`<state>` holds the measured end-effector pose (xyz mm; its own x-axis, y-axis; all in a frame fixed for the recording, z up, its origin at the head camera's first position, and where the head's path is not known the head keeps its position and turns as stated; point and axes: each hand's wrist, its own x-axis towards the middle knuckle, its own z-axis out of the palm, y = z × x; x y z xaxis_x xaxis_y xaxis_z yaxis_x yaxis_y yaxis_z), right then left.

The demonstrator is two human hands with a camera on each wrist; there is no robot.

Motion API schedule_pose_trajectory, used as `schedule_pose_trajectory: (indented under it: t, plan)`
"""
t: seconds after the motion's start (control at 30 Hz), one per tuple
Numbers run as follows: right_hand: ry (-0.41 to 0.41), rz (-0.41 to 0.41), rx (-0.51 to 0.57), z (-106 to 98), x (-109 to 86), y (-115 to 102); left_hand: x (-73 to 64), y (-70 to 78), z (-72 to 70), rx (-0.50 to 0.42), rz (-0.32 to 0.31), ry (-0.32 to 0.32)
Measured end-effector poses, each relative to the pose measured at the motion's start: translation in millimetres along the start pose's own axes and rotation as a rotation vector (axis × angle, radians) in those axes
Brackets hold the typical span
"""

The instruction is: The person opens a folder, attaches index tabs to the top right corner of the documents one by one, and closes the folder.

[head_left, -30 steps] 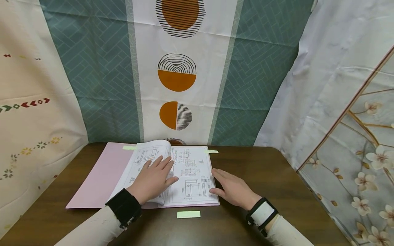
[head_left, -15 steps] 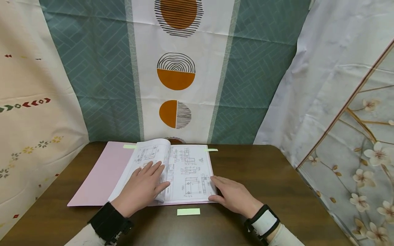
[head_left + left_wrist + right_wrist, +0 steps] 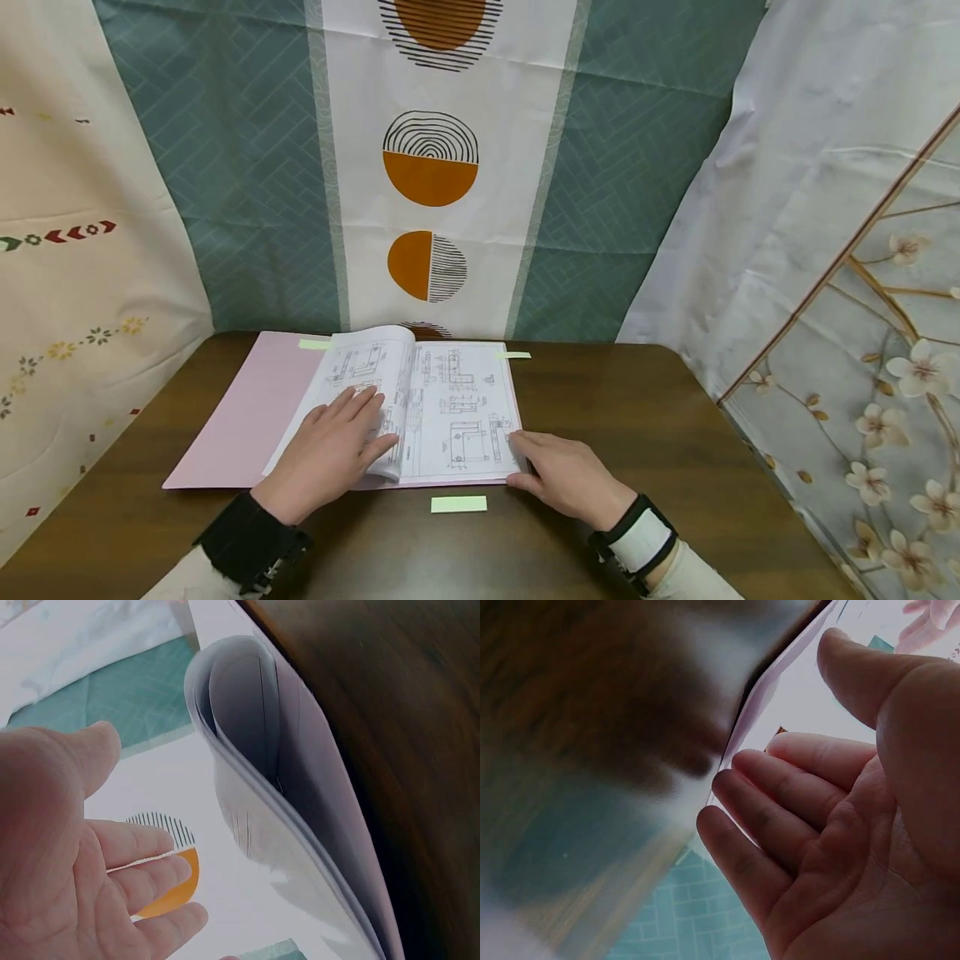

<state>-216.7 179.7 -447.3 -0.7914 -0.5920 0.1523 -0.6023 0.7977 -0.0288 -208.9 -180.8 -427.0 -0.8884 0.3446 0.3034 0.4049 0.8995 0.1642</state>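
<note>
An open booklet [image 3: 465, 417] of technical line drawings lies on the brown table, its pink cover [image 3: 247, 417] spread out to the left. Over the curled left-hand pages [image 3: 367, 350] is my left hand [image 3: 330, 450], fingers spread and fairly straight. The left wrist view shows those pages bulging in a loop beside the left hand [image 3: 97, 862]. At the booklet's lower right edge, my right hand [image 3: 566, 475] has its fingertips right at the page border. Seen from the right wrist, the right hand [image 3: 817, 810] has extended fingers along the pink edge and holds nothing.
Pale green sticky strips mark the cover's top [image 3: 314, 344] and the page's right side [image 3: 515, 355]. Another green strip [image 3: 458, 504] lies on the table [image 3: 622, 400] in front of the booklet. A patterned curtain [image 3: 255, 167] hangs behind, with fabric on both sides.
My left hand has drawn back toward the lower left across the left-hand pages. The right hand has shifted slightly to the booklet's lower right edge. The view has tilted a little.
</note>
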Motion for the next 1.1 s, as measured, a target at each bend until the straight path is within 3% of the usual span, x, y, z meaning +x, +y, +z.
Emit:
schedule_pose_trajectory:
  t: [0.27,0.57,0.87,1.1]
  plan:
    - [0.022,0.0,-0.022,3,1.2,-1,-5.0,-19.9,-6.2,0.018,-0.057,-0.008]
    - [0.034,-0.017,-0.031,2,2.2,-5,-16.8,-71.1,-17.1,-0.002,-0.149,0.012]
    - [0.028,-0.017,-0.048,1,4.0,-6,-30.3,-127.9,-29.8,-0.057,-0.307,-0.096]
    - [0.025,-0.001,-0.043,1,4.4,-6,-37.4,-157.8,-33.0,-0.109,-0.398,-0.145]
